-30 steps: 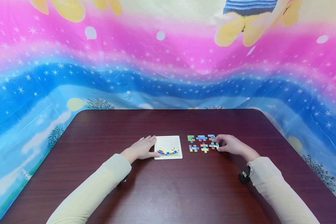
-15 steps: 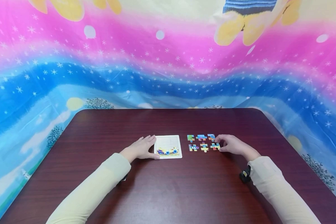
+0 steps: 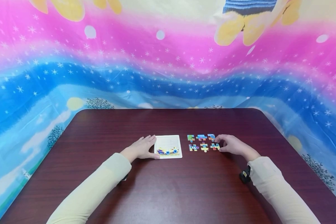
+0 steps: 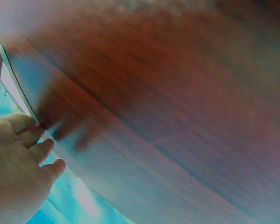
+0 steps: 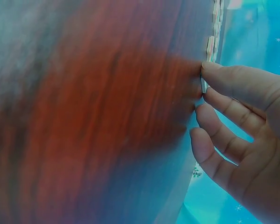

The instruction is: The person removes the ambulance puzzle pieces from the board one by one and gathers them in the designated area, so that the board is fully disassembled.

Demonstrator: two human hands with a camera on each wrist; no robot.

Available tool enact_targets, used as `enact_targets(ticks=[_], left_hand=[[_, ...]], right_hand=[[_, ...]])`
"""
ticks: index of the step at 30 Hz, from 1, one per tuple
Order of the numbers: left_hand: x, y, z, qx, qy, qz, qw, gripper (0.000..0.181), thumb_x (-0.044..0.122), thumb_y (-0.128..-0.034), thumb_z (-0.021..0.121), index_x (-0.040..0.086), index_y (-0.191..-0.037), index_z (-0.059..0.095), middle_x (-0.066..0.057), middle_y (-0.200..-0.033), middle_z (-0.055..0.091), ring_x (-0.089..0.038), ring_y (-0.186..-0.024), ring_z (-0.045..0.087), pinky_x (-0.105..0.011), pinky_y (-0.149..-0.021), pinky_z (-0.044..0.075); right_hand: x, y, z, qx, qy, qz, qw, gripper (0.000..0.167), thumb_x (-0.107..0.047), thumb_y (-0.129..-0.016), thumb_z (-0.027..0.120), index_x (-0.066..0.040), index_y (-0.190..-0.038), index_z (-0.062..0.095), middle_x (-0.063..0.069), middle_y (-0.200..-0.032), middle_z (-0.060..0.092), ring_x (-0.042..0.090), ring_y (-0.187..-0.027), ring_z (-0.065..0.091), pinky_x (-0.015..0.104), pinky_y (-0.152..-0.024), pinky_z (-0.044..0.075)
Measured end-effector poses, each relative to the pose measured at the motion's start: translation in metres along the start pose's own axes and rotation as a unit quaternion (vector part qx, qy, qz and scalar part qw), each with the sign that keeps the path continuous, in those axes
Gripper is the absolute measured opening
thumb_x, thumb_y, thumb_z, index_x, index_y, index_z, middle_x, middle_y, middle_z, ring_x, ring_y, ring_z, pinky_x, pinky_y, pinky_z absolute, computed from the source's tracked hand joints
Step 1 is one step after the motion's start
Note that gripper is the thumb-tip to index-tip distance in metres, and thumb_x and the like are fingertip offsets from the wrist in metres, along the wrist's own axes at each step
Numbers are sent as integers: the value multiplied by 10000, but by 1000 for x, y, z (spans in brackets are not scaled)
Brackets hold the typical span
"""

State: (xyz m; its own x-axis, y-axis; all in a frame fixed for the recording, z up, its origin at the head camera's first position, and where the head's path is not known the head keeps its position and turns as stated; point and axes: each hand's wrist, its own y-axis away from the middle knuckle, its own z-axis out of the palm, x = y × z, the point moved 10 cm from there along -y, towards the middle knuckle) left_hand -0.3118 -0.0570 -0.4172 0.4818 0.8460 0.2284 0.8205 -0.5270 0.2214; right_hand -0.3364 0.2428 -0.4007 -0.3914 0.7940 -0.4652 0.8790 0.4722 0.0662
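Note:
A white-framed puzzle board [image 3: 168,144], with part of a car picture along its near side, lies flat on the table. My left hand [image 3: 141,147] rests at its left edge, fingers extended and thumb by the near left corner. To the right of the board, several jigsaw pieces lie in two rows. My right hand [image 3: 235,145] pinches the near-row right-end jigsaw piece [image 3: 214,146] between thumb and index finger, low at the table. In the right wrist view, that hand's thumb [image 5: 224,74] touches the edge of the thin piece, and the other fingers stay loosely bent.
Beside the held piece lie a yellow jigsaw piece [image 3: 204,147], a blue-and-purple one [image 3: 193,147], and a far row with a green piece [image 3: 190,137] and a blue piece [image 3: 201,137]. The dark wooden table [image 3: 168,189] ends at a patterned curtain [image 3: 168,71].
My right hand has shifted slightly right, and the pinched jigsaw piece has slid a little the same way, away from its row. My left hand and the board keep their places.

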Motion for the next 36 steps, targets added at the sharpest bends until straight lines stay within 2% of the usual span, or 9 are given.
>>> enact_targets(ticks=[14, 21, 25, 28, 32, 36], left_hand=[[-1, -1, 1, -3, -7, -37, 10000, 911, 573, -818, 583, -16, -1434, 261, -149, -1489, 208, -293, -1362, 165, -454, -1086, 143], [-2, -2, 2, 30, -107, -72, 9999, 919, 594, -815, 569, -6, -1437, 259, -138, -1490, 210, -285, -1363, 166, -445, -1088, 142], [-1, -2, 0, 74, -138, -62, 9999, 922, 592, -810, 577, -12, -1434, 266, -141, -1486, 222, -287, -1360, 175, -447, -1086, 147], [-1, -2, 0, 94, -174, -49, 9998, 920, 591, -809, 579, -12, -1432, 272, -142, -1484, 228, -290, -1359, 179, -451, -1085, 150], [-1, -2, 1, 93, -255, -57, 9996, 924, 601, -810, 569, -8, -1435, 267, -139, -1485, 226, -286, -1360, 177, -452, -1085, 150], [-1, -2, 1, 113, -361, -49, 9993, 929, 612, -809, 560, -9, -1434, 266, -139, -1483, 234, -287, -1358, 183, -454, -1084, 153]], right_hand=[[-4, -5, -1, 59, -181, 64, 9998, 273, -37, -787, 714, -29, -1029, 588, 110, -1007, 586, 177, -724, 531, 320, -640, 480], [-27, -17, 0, 91, -474, -141, 9987, 318, -69, -802, 705, -12, -1089, 580, 131, -1008, 581, 168, -607, 551, 306, -530, 473], [-43, -25, 4, 84, -591, -331, 9977, 318, -90, -809, 707, -24, -1096, 584, 126, -1023, 584, 183, -611, 539, 314, -479, 471], [-57, -33, 7, 80, -581, -480, 9971, 312, -105, -815, 706, -30, -1094, 588, 117, -1015, 589, 182, -686, 545, 312, -515, 480], [-75, -44, 13, 32, -554, -572, 9968, 336, -121, -816, 708, -27, -1115, 586, 106, -1008, 595, 181, -792, 566, 312, -626, 490], [-95, -53, 20, -59, -551, -732, 9958, 356, -116, -810, 712, -16, -1127, 587, 108, -1007, 603, 177, -797, 574, 323, -676, 491]])
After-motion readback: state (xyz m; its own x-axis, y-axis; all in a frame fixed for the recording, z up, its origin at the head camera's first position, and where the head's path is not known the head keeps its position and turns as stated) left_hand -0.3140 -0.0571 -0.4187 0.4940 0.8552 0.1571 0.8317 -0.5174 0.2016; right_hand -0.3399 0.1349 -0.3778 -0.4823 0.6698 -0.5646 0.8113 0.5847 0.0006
